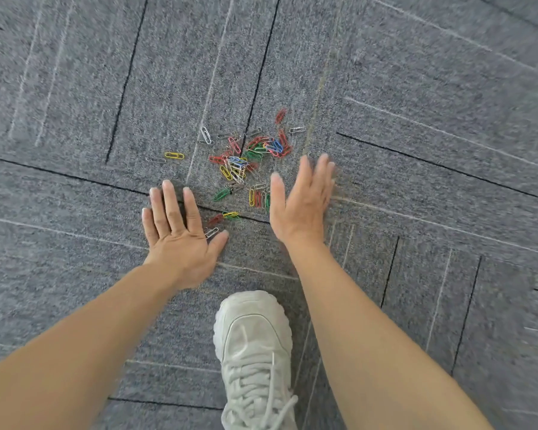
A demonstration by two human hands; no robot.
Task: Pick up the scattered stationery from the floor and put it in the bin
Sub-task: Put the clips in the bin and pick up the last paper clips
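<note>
Several coloured paper clips [239, 162] lie scattered on the grey carpet, in red, green, yellow, blue and silver. A yellow clip [174, 155] lies apart to the left, and a red clip [280, 115] lies at the far edge. My left hand [177, 231] is spread flat with straight fingers, low over the carpet at the near left of the pile, close to a silver clip [212, 232]. My right hand [302, 200] stands edge-on with straight fingers at the right side of the pile, blurred. Neither hand holds anything. No bin is in view.
A white laced sneaker [255, 352] stands on the carpet just below the hands, between my forearms. Grey carpet tiles [416, 150] with dark seams stretch all around the clips.
</note>
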